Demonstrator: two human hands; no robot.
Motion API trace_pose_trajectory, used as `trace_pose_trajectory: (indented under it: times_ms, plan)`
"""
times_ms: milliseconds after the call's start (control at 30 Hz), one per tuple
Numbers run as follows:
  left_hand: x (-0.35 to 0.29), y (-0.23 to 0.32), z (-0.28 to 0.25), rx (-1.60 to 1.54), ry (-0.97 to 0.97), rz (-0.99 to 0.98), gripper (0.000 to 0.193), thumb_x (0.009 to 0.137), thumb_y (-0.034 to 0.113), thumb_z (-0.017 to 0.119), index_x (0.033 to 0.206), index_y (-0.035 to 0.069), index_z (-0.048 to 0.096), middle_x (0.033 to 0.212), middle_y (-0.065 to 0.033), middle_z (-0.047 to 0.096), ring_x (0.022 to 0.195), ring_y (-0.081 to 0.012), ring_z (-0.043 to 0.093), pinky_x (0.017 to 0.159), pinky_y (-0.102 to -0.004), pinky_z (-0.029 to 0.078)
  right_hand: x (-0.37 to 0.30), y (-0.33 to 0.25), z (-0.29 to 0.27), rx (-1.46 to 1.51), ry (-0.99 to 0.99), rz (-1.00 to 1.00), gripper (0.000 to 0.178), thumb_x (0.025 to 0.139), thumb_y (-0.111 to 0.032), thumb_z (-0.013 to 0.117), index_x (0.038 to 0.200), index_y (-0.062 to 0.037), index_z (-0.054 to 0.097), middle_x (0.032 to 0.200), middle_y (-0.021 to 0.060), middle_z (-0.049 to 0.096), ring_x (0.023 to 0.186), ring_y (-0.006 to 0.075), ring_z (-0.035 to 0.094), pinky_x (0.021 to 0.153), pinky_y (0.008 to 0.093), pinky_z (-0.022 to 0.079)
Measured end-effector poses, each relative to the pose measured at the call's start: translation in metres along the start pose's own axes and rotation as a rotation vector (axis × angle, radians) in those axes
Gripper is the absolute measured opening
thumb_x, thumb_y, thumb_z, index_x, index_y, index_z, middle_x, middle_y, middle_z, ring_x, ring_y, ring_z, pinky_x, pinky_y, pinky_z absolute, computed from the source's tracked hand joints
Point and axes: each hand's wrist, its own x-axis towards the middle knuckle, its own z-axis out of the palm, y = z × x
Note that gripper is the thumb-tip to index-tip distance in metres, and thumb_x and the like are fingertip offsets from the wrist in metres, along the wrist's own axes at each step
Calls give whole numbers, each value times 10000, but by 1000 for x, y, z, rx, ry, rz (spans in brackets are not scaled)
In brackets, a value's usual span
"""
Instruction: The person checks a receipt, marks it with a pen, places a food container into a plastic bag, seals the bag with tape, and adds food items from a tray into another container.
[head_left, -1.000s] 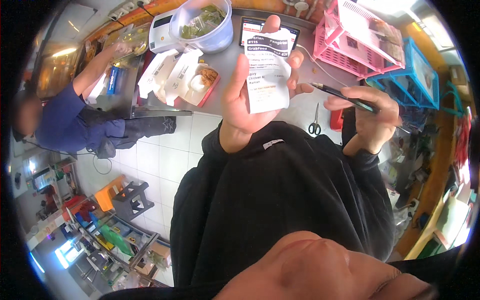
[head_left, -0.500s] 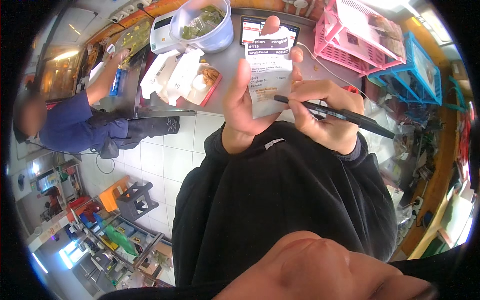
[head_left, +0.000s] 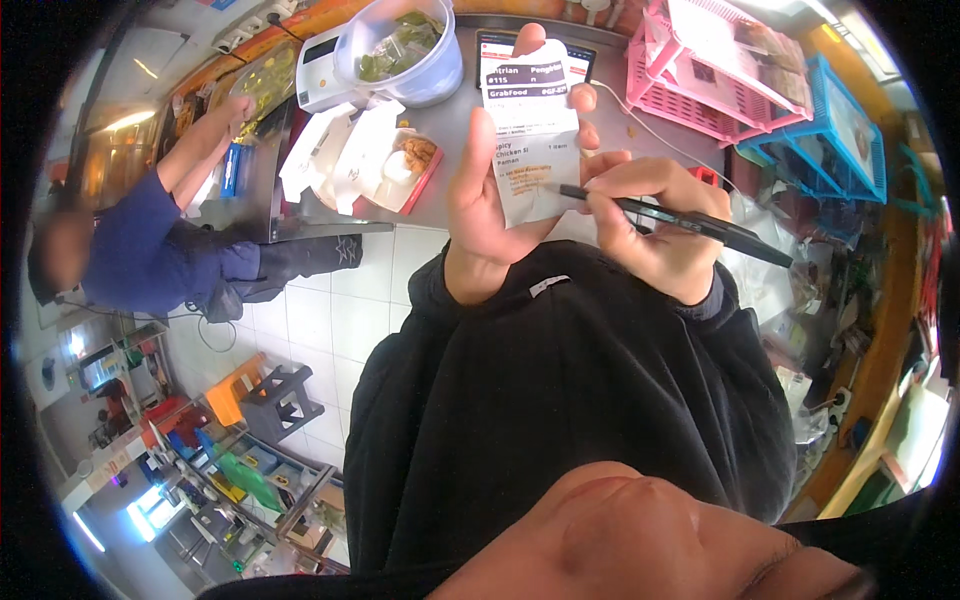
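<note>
A white printed receipt (head_left: pixel 535 150) lies across my left hand (head_left: pixel 478 200), whose thumb and fingers hold its edges. Orange-brown marks cover some lines on its lower part. My right hand (head_left: pixel 665 225) grips a black pen (head_left: pixel 690 222), its tip just right of the receipt's lower half. Left of my hands, on the counter, an open white takeaway box (head_left: pixel 340 165) holds a fried piece of food (head_left: pixel 418 152) and a round white mound. Beyond the receipt lies a tablet (head_left: pixel 570 62), partly hidden by the paper and my fingers.
A clear tub (head_left: pixel 403 60) of green leaves stands beside a white device (head_left: pixel 325 75). Pink baskets (head_left: pixel 690 90) and a blue basket (head_left: pixel 850 150) are at the right. A co-worker (head_left: pixel 165 240) in blue works at the left. Stools (head_left: pixel 280 400) stand on the tiled floor.
The receipt and my left hand have shifted slightly left. The pen tip has moved a little right, off the paper's edge. The co-worker's arms have moved.
</note>
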Motion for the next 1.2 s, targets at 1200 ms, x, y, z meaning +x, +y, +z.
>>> trace_pose_trajectory:
  times_ms: [1200]
  plan:
    - [-37,-83,-164,1879,251,34,567,937,413,339,1403,106,240,1329,-156,356,1184,-321,373,991,-520,169,-57,217,-2,220,-233,771,338,869,-214,541,1091,41,544,1033,107,595,924,166,548,814,298,424]
